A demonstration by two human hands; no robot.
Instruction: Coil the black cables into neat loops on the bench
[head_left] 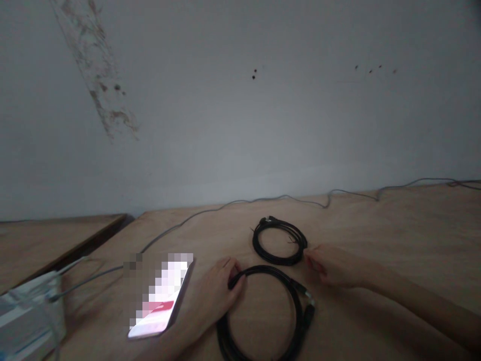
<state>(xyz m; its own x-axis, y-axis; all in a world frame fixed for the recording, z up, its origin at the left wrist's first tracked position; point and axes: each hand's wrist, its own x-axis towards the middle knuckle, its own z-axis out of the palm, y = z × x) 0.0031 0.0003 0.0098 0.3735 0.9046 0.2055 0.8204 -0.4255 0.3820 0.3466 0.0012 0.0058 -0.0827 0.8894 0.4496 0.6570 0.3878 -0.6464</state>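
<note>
Two coils of black cable lie on the wooden table. My left hand point(221, 287) is closed round the upper left side of the nearer, larger coil point(298, 306), thumb and fingers wrapped over the strands. A connector end with a silvery tip point(308, 296) shows on that coil's right side; its lower edge is cut off by the frame. Farther back lies the smaller coil point(280, 260), with metal connector ends at its top left. The fingertips of my right hand point(325, 263) pinch its right edge, the other fingers curled under and partly hidden.
A lit phone point(161, 306), partly pixelated, lies left of my left hand. A white box-like device point(32, 321) with cords stands at the lower left. A thin grey cable point(203, 211) runs along the table point(413, 230) near the stained wall point(240, 125). A gap point(97, 238) separates another tabletop on the left.
</note>
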